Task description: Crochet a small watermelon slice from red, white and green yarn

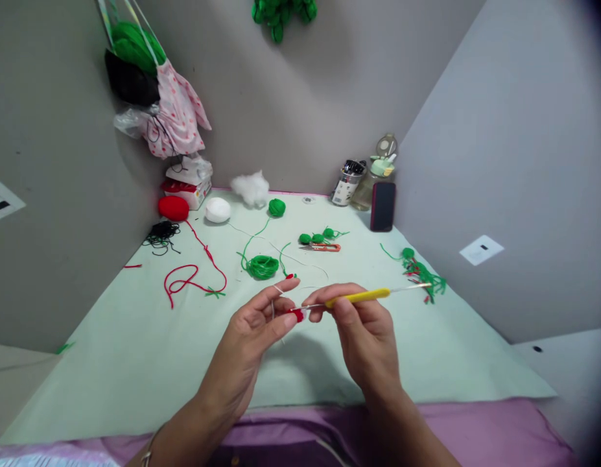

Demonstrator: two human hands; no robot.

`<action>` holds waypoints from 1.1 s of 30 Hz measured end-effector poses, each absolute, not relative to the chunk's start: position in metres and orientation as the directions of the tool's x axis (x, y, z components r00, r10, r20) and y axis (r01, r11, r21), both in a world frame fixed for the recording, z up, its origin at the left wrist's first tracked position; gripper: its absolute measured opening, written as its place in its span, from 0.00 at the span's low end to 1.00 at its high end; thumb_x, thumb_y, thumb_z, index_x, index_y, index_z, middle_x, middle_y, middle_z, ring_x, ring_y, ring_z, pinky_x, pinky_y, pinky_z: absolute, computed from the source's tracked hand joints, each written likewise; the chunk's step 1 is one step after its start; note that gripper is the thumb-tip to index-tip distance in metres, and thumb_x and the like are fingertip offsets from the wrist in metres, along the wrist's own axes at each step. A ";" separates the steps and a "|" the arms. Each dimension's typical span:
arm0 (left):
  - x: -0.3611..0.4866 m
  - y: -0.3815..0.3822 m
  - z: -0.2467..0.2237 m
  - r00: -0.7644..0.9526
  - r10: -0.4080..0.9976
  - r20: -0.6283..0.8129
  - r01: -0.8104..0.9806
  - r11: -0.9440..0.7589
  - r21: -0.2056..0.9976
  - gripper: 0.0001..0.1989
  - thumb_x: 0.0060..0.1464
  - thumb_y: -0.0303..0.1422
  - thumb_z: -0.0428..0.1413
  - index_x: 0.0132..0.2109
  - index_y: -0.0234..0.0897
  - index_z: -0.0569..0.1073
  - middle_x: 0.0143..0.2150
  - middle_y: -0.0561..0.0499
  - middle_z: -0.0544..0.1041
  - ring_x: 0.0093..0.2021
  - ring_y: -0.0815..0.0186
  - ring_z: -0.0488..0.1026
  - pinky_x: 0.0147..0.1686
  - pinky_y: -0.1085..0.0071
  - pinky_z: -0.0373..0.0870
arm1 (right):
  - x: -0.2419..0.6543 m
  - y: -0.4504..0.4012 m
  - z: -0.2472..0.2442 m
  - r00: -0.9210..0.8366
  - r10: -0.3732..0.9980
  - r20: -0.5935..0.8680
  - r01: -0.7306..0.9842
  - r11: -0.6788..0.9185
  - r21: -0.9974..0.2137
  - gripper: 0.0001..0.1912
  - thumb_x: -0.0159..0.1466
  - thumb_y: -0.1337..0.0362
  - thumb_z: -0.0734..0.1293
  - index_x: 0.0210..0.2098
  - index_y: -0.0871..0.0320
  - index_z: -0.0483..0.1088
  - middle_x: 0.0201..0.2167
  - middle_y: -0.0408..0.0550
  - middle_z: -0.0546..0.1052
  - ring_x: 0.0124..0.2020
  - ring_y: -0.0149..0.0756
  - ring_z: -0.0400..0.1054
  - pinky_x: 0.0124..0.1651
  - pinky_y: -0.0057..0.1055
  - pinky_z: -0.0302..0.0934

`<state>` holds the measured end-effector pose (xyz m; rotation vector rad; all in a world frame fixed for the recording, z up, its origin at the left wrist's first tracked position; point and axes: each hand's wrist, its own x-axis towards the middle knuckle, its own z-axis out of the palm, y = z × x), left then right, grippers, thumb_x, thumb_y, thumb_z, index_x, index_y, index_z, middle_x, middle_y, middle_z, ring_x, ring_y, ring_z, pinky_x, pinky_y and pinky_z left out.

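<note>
Between thumb and fingers, my left hand (261,321) pinches a small red and white crochet piece (297,315). White yarn (273,310) runs over its raised index finger and hangs below. My right hand (363,331) grips a crochet hook (361,298) by its yellow handle. The hook's metal tip reaches left to the crochet piece and touches or enters it; which, I cannot tell. Just beyond my left hand lie a wound bundle of green yarn (262,267) and a little red and green piece (291,277), partly behind the fingertip.
A red yarn ball (174,208), white yarn ball (217,210), black yarn (163,237), white stuffing (251,189) and green ball (277,207) lie farther back. Orange thread snips (324,247) rest mid-table. A phone (382,206) leans by a bottle (365,188); yarn scraps (423,275) lie right.
</note>
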<state>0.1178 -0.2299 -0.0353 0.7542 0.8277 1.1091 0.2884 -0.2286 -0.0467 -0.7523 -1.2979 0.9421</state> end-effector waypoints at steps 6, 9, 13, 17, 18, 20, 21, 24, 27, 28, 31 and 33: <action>0.118 -0.230 -0.040 0.146 0.981 -0.127 -0.429 0.179 0.886 0.18 0.55 0.36 0.72 0.53 0.50 0.86 0.38 0.54 0.76 0.44 0.64 0.71 0.52 0.67 0.66 | 0.288 -0.237 -0.047 -0.008 0.783 0.622 0.175 0.614 -0.770 0.13 0.79 0.66 0.61 0.49 0.52 0.78 0.40 0.47 0.85 0.37 0.33 0.80 0.44 0.31 0.76; 0.122 -0.231 -0.043 0.088 0.991 -0.101 -0.440 0.130 0.889 0.20 0.54 0.35 0.73 0.54 0.52 0.86 0.37 0.55 0.77 0.43 0.66 0.71 0.50 0.70 0.66 | 0.284 -0.240 -0.049 -0.160 0.579 0.799 0.420 0.773 -0.476 0.14 0.77 0.70 0.61 0.55 0.55 0.76 0.42 0.53 0.85 0.42 0.38 0.81 0.44 0.36 0.78; 0.124 -0.230 -0.042 0.221 0.957 -0.187 -0.572 0.282 0.770 0.25 0.52 0.35 0.75 0.57 0.49 0.84 0.36 0.55 0.78 0.41 0.68 0.72 0.48 0.71 0.68 | 0.283 -0.241 -0.052 -0.264 0.487 0.832 0.595 0.761 -0.257 0.17 0.74 0.74 0.65 0.57 0.55 0.77 0.47 0.57 0.84 0.48 0.42 0.80 0.46 0.37 0.78; 0.119 -0.227 -0.041 0.337 0.902 -0.271 -0.653 0.431 0.623 0.24 0.51 0.32 0.75 0.56 0.41 0.85 0.35 0.53 0.79 0.39 0.68 0.73 0.53 0.67 0.70 | 0.286 -0.240 -0.049 -0.018 0.654 0.757 0.317 0.721 -0.616 0.15 0.76 0.71 0.63 0.54 0.52 0.79 0.41 0.50 0.83 0.42 0.37 0.78 0.43 0.35 0.75; 0.118 -0.227 -0.041 0.324 0.906 -0.272 -0.656 0.422 0.626 0.24 0.51 0.32 0.75 0.56 0.41 0.85 0.35 0.53 0.79 0.39 0.68 0.73 0.54 0.66 0.69 | 0.286 -0.239 -0.048 0.031 0.701 0.713 0.207 0.693 -0.691 0.14 0.76 0.69 0.63 0.52 0.52 0.80 0.39 0.48 0.82 0.39 0.36 0.77 0.42 0.34 0.75; 0.118 -0.227 -0.040 0.300 0.921 -0.250 -0.632 0.388 0.671 0.25 0.52 0.32 0.74 0.57 0.42 0.85 0.36 0.53 0.80 0.41 0.68 0.74 0.55 0.67 0.68 | 0.285 -0.236 -0.045 0.051 0.761 0.647 0.067 0.643 -0.763 0.13 0.77 0.67 0.64 0.47 0.51 0.81 0.37 0.46 0.82 0.38 0.36 0.76 0.40 0.34 0.74; 0.119 -0.228 -0.039 0.293 0.928 -0.231 -0.610 0.367 0.703 0.24 0.52 0.32 0.74 0.57 0.43 0.85 0.37 0.53 0.81 0.42 0.67 0.75 0.54 0.68 0.68 | 0.285 -0.234 -0.045 0.029 0.772 0.635 0.046 0.633 -0.773 0.12 0.77 0.66 0.64 0.46 0.51 0.82 0.38 0.47 0.83 0.39 0.37 0.77 0.41 0.34 0.74; 0.123 -0.231 -0.038 0.256 0.951 -0.175 -0.555 0.292 0.779 0.21 0.53 0.34 0.74 0.55 0.45 0.85 0.38 0.53 0.81 0.44 0.66 0.75 0.53 0.69 0.67 | 0.283 -0.233 -0.045 -0.041 0.753 0.657 0.114 0.657 -0.746 0.13 0.75 0.69 0.66 0.49 0.50 0.82 0.41 0.48 0.85 0.44 0.39 0.79 0.45 0.36 0.75; 0.125 -0.231 -0.037 0.222 0.959 -0.178 -0.557 0.275 0.784 0.22 0.53 0.35 0.74 0.56 0.47 0.85 0.36 0.54 0.81 0.41 0.67 0.74 0.49 0.71 0.68 | 0.285 -0.237 -0.051 -0.086 0.667 0.740 0.320 0.722 -0.614 0.17 0.73 0.73 0.67 0.54 0.49 0.81 0.44 0.50 0.85 0.44 0.39 0.81 0.44 0.35 0.76; 0.125 -0.230 -0.037 0.244 0.949 -0.198 -0.569 0.305 0.763 0.23 0.53 0.35 0.74 0.56 0.45 0.85 0.36 0.54 0.80 0.41 0.68 0.74 0.48 0.71 0.68 | 0.286 -0.238 -0.053 -0.114 0.628 0.770 0.385 0.742 -0.548 0.18 0.72 0.74 0.68 0.55 0.48 0.81 0.45 0.51 0.85 0.45 0.40 0.81 0.43 0.36 0.77; 0.123 -0.225 -0.038 0.342 0.898 -0.277 -0.619 0.437 0.652 0.24 0.50 0.36 0.76 0.54 0.39 0.86 0.34 0.53 0.79 0.35 0.70 0.71 0.49 0.69 0.70 | 0.291 -0.240 -0.053 -0.119 0.599 0.792 0.420 0.753 -0.507 0.19 0.71 0.74 0.69 0.55 0.48 0.81 0.47 0.53 0.85 0.46 0.43 0.80 0.45 0.39 0.77; 0.121 -0.222 -0.038 0.349 0.890 -0.293 -0.651 0.455 0.607 0.22 0.49 0.33 0.76 0.52 0.37 0.87 0.32 0.55 0.77 0.31 0.73 0.68 0.53 0.66 0.71 | 0.292 -0.238 -0.050 -0.008 0.682 0.732 0.300 0.699 -0.649 0.16 0.73 0.72 0.67 0.53 0.49 0.82 0.43 0.50 0.85 0.43 0.40 0.79 0.44 0.38 0.76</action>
